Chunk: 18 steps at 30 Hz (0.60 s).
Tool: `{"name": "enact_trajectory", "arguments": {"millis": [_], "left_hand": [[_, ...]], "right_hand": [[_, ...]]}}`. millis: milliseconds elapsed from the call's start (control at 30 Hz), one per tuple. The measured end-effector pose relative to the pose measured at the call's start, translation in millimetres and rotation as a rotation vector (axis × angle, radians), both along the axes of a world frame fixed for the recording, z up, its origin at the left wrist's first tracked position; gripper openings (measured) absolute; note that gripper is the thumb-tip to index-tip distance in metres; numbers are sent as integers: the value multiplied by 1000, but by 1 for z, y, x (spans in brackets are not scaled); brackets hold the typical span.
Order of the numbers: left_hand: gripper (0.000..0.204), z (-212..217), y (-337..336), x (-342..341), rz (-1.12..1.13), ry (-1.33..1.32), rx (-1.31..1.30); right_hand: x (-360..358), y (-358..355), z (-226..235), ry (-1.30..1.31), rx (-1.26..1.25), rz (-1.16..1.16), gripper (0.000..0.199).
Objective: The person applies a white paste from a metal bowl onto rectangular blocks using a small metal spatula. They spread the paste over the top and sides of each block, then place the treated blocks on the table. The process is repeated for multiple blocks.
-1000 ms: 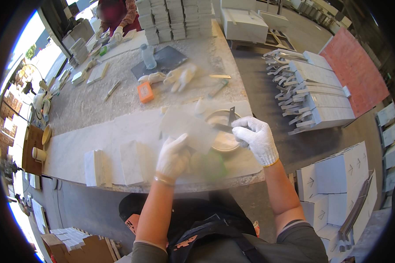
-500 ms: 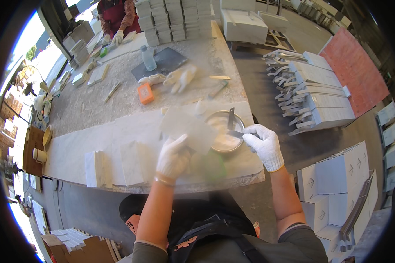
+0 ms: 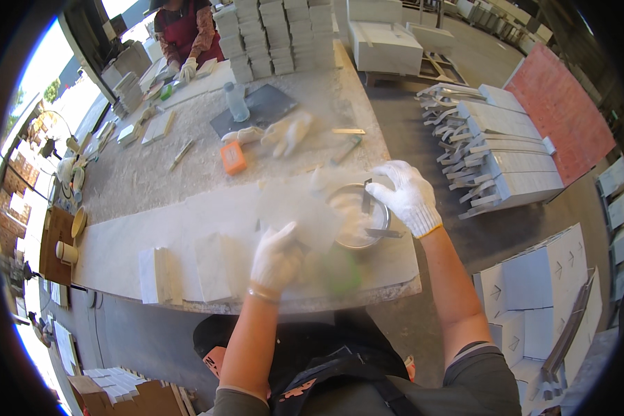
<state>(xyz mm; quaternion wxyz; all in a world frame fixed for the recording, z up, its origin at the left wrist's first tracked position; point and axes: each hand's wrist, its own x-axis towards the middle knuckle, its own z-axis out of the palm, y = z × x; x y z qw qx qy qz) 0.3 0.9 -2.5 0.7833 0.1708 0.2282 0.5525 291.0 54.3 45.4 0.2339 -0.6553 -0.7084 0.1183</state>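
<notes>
My left hand (image 3: 276, 258), in a white knit glove, is closed on the edge of a flat white tile (image 3: 295, 211); a smear over the view blurs the tile. My gloved right hand (image 3: 408, 197) is above the right side of a round metal bowl (image 3: 335, 196) of pale paste. Its thumb and fingers are apart, the thumb beside the upper end of a dark flat scraper (image 3: 366, 199) standing in the bowl. A second dark scraper (image 3: 383, 234) lies across the bowl's right rim.
Stacked white tiles (image 3: 154, 275) stand at the table's near left. Beyond are an orange block (image 3: 234, 158), loose gloves (image 3: 288, 134) and a bottle (image 3: 236, 102). A co-worker (image 3: 187, 41) works at the far left. White blocks (image 3: 509, 139) stand on the floor at right.
My right hand has let go of the lower scraper, now resting on the bowl's rim, and moved up to the standing scraper. The left hand keeps the tile nearly in place.
</notes>
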Motion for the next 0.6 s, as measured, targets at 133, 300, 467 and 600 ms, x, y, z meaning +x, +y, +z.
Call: {"name": "enact_trajectory", "arguments": {"millis": [133,300,467,600], "left_hand": [[52,-9,1,-5,-7,33,-65],[49,-21,1,-10,51,180,20],[49,-15,0,-8,17,48,-65],[49,-8,0,-4,29,-5,-91]], "right_hand": [[-25,69,-31,87,-66,249,60],[-59,124,-66,-10,-250,423,65],[-67,123,-62,257,-331,426,38],[-52,85,-32,767,-345,400,34]]}}
